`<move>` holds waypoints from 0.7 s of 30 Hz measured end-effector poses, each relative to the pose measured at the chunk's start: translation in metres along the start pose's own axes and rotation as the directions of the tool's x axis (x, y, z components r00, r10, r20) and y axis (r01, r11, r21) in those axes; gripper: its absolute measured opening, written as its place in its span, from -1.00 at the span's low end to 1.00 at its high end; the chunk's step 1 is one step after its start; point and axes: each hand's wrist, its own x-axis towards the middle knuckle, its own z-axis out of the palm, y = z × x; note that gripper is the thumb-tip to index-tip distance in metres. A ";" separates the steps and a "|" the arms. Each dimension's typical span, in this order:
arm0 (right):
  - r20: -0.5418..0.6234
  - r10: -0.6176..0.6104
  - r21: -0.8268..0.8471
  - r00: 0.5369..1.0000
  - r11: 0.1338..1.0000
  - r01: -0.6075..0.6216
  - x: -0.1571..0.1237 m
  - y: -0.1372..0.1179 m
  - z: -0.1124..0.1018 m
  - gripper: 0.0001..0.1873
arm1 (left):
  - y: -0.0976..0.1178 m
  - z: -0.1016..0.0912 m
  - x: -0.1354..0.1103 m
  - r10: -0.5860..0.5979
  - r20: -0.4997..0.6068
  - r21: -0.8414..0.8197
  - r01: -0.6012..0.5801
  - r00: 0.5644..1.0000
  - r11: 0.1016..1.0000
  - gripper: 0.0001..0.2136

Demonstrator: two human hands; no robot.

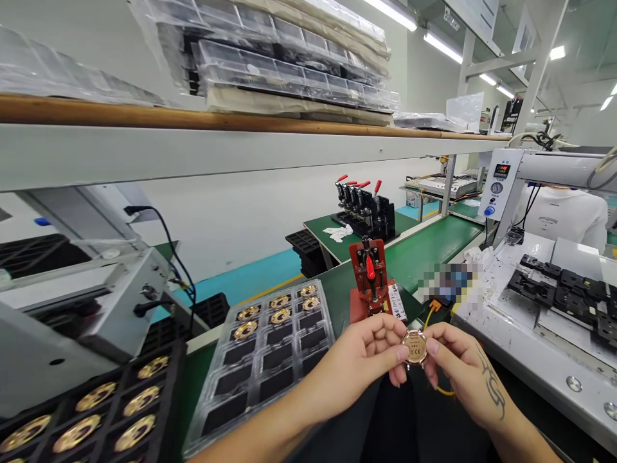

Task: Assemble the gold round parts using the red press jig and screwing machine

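Observation:
Between my two hands, a round gold watch case is held over my lap with its printed side turned up. My left hand pinches its left edge between thumb and fingers. On the opposite edge, the thumb and fingers of my right hand are closed too. Just beyond my hands stands a red clamp fixture with a red-handled lever. To the left lies a clear plastic tray with several gold watch parts in its far pockets. Nearer, a black tray carries more gold round parts.
On the right stands a white machine with black fixtures and a display box. A row of black toggle clamps sits on a green table further back. Overhead, a shelf bears stacked trays. A person in white is behind the machine.

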 end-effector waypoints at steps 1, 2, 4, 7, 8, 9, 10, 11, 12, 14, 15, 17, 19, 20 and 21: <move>0.002 0.002 0.006 1.000 1.000 -0.002 0.000 0.000 0.000 -0.64 | -0.001 0.000 0.001 0.001 0.002 -0.009 -0.001 1.000 1.000 -0.59; 0.003 0.004 0.012 1.000 1.000 -0.004 0.000 0.000 0.000 -0.65 | -0.001 0.000 0.001 0.001 0.004 -0.020 -0.001 1.000 1.000 -0.59; 0.004 0.013 0.032 1.000 0.999 -0.013 0.001 -0.001 0.000 -0.65 | -0.002 -0.001 0.002 -0.007 0.003 -0.044 0.007 1.000 0.999 -0.59; 0.003 0.035 0.089 0.999 0.995 -0.035 0.002 -0.001 0.001 -0.66 | -0.004 -0.001 0.003 -0.017 0.001 -0.078 0.017 1.000 0.997 -0.60; 0.004 0.043 0.106 0.999 0.993 -0.044 0.002 -0.001 0.002 -0.66 | -0.005 -0.001 0.003 -0.016 -0.001 -0.089 0.016 1.000 0.996 -0.61; 0.006 0.051 0.119 0.999 0.992 -0.052 0.002 0.000 0.002 -0.66 | -0.006 -0.001 0.004 -0.015 -0.001 -0.099 0.015 1.000 0.995 -0.61; 0.008 0.057 0.126 0.998 0.990 -0.058 0.002 0.000 0.002 -0.66 | -0.007 -0.001 0.004 -0.014 0.001 -0.107 0.014 1.000 0.994 -0.61; 0.010 0.063 0.130 0.998 0.989 -0.063 0.002 0.000 0.002 -0.66 | -0.008 -0.002 0.004 -0.015 0.002 -0.113 0.015 1.000 0.993 -0.61; 0.010 0.066 0.133 0.998 0.989 -0.067 0.002 -0.001 0.003 -0.65 | -0.009 -0.002 0.005 -0.016 0.003 -0.117 0.016 1.000 0.993 -0.61; 0.008 0.070 0.132 0.998 0.989 -0.070 0.001 -0.002 0.003 -0.64 | -0.010 -0.003 0.005 -0.020 0.005 -0.118 0.020 1.000 0.993 -0.60; 0.007 0.070 0.129 0.998 0.989 -0.070 0.001 -0.002 0.003 -0.64 | -0.010 -0.003 0.005 -0.022 0.005 -0.116 0.023 1.000 0.993 -0.60; 0.010 0.064 0.121 0.998 0.991 -0.065 0.000 -0.004 0.004 -0.63 | -0.009 -0.003 0.005 -0.027 0.004 -0.114 0.027 1.000 0.993 -0.60; 0.018 0.055 0.112 0.998 0.992 -0.057 0.000 -0.004 0.004 -0.64 | -0.008 -0.003 0.004 -0.030 0.004 -0.109 0.030 1.000 0.994 -0.59; 0.021 0.052 0.109 0.998 0.993 -0.053 -0.001 -0.004 0.003 -0.65 | -0.007 -0.002 0.003 -0.028 0.003 -0.105 0.029 1.000 0.994 -0.59; 0.021 0.049 0.104 0.999 0.993 -0.051 -0.001 -0.004 0.003 -0.66 | -0.006 -0.002 0.002 -0.025 0.002 -0.096 0.026 1.000 0.995 -0.60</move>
